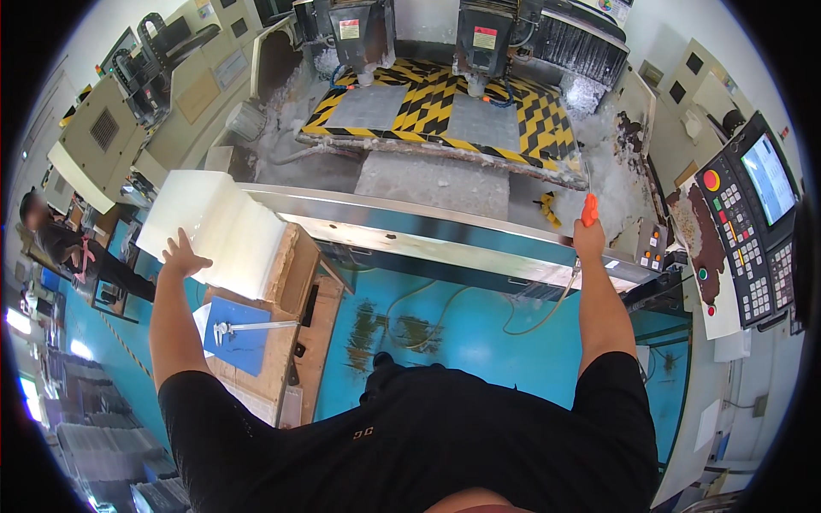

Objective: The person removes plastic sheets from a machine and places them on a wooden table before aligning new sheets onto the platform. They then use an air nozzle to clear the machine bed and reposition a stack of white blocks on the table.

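Observation:
My right hand (588, 239) grips an orange air blow gun (590, 209), held over the front edge of the milling machine with its thin nozzle pointing at the machine bed. A yellowish hose (560, 301) hangs below that hand down to the floor. My left hand (183, 256), fingers spread, is at a thick stack of whitish sheets (244, 227); whether it presses on the stack I cannot tell. The machine bed (483, 126) has grey plates framed in yellow and black striped tape. White shavings (611, 184) lie around it.
Two spindle heads (486, 43) hang over the bed. A silver caliper (248, 327) lies on a blue board (244, 350) on the wooden bench at left. The control panel (753, 222) stands at right. Another person (73, 244) stands far left. Hose loops cross the blue floor (479, 342).

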A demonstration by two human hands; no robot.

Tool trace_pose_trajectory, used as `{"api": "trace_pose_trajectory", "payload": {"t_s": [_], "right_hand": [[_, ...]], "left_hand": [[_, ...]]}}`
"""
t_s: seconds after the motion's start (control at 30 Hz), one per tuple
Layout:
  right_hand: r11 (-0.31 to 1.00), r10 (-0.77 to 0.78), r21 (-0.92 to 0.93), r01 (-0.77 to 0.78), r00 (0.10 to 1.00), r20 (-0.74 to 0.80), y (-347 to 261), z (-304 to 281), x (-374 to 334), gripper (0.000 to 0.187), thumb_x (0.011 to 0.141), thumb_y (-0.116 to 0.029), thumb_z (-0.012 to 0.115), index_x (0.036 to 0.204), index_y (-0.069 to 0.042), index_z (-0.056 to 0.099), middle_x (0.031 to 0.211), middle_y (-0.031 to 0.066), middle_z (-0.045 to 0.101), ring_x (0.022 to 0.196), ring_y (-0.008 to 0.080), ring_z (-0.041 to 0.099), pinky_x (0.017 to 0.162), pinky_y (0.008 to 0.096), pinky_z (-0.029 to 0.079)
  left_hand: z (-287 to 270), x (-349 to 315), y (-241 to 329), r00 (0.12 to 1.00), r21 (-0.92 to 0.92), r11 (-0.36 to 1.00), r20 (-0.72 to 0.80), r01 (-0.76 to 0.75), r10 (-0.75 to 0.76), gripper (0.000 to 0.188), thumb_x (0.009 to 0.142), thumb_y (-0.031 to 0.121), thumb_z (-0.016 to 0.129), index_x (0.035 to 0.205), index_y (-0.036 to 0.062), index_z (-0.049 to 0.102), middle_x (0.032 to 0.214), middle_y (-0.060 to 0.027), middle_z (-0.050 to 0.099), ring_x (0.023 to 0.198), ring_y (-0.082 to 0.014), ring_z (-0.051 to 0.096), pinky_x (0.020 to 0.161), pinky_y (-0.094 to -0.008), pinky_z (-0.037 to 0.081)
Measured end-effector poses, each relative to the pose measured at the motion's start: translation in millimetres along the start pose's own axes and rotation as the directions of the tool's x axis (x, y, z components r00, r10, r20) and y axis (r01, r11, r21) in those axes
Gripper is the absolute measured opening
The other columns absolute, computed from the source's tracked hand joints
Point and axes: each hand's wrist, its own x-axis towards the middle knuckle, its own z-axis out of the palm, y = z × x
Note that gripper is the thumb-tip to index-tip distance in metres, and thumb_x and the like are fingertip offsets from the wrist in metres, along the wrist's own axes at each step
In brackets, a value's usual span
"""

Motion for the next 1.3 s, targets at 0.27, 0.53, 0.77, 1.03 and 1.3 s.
{"api": "trace_pose_trajectory", "payload": {"t_s": [0.27, 0.53, 0.77, 1.03, 1.3], "right_hand": [[0.988, -0.12, -0.111, 0.108, 0.988, -0.1, 6.2, 5.3, 2.6, 0.038, 0.081, -0.031, 0.057, 0.102, 0.0, 0.062, 0.082, 0.0232, 0.068, 0.069, 0.0367, 0.07, 0.072, 0.0473, 0.054], [0.997, -0.073, -0.026, 0.071, 0.995, -0.068, 18.9, 9.6, 10.5, 0.037, 0.081, -0.03, 0.058, 0.102, 0.0, 0.062, 0.081, 0.0221, 0.068, 0.066, 0.035, 0.07, 0.069, 0.046, 0.055], [0.996, -0.088, -0.015, 0.087, 0.994, -0.069, 11.5, 8.2, 5.8, 0.036, 0.082, -0.029, 0.058, 0.102, 0.001, 0.062, 0.079, 0.0223, 0.068, 0.064, 0.0346, 0.069, 0.068, 0.0455, 0.055], [0.992, -0.115, -0.068, 0.109, 0.99, -0.087, 2.9, 2.3, -1.2, 0.038, 0.081, -0.031, 0.058, 0.101, 0.0, 0.063, 0.081, 0.0229, 0.068, 0.071, 0.0374, 0.069, 0.074, 0.0481, 0.053], [1.0, -0.003, -0.002, 0.003, 1.0, 0.005, -5.8, -5.6, -4.9, 0.038, 0.081, -0.031, 0.057, 0.103, -0.001, 0.063, 0.096, 0.0259, 0.068, 0.095, 0.0458, 0.064, 0.084, 0.051, 0.049]], "left_hand": [[-0.3, -0.7, -0.9, 1.0, -0.018, 1.0, -0.006, -0.012, 0.012, 0.131, 0.065, 0.042, 0.082, 0.157, 0.0159, -0.008, 0.16, -0.03, -0.002, 0.143, -0.0583, 0.003, 0.117, -0.0577, 0.017], [-2.6, 0.6, 3.5, 1.0, -0.008, 1.0, 0.003, -0.012, 0.012, 0.131, 0.066, 0.042, 0.082, 0.157, 0.0159, -0.008, 0.159, -0.0302, -0.002, 0.143, -0.0584, 0.003, 0.117, -0.0577, 0.017], [-0.3, 1.1, -0.2, 1.0, -0.009, 1.0, 0.009, -0.009, 0.009, 0.131, 0.066, 0.043, 0.082, 0.157, 0.016, -0.008, 0.159, -0.0303, -0.002, 0.143, -0.0585, 0.003, 0.117, -0.0579, 0.017], [-0.1, -0.9, 0.6, 1.0, -0.007, 1.0, 0.001, 0.003, -0.003, 0.13, 0.067, 0.041, 0.082, 0.157, 0.0167, -0.009, 0.16, -0.0295, -0.003, 0.143, -0.0581, 0.002, 0.117, -0.0575, 0.017], [-1.4, -1.8, 3.0, 1.0, -0.005, 1.0, 0.007, 0.008, -0.008, 0.13, 0.067, 0.041, 0.082, 0.157, 0.0168, -0.008, 0.16, -0.0294, -0.003, 0.143, -0.0574, 0.002, 0.118, -0.0569, 0.017]]}}
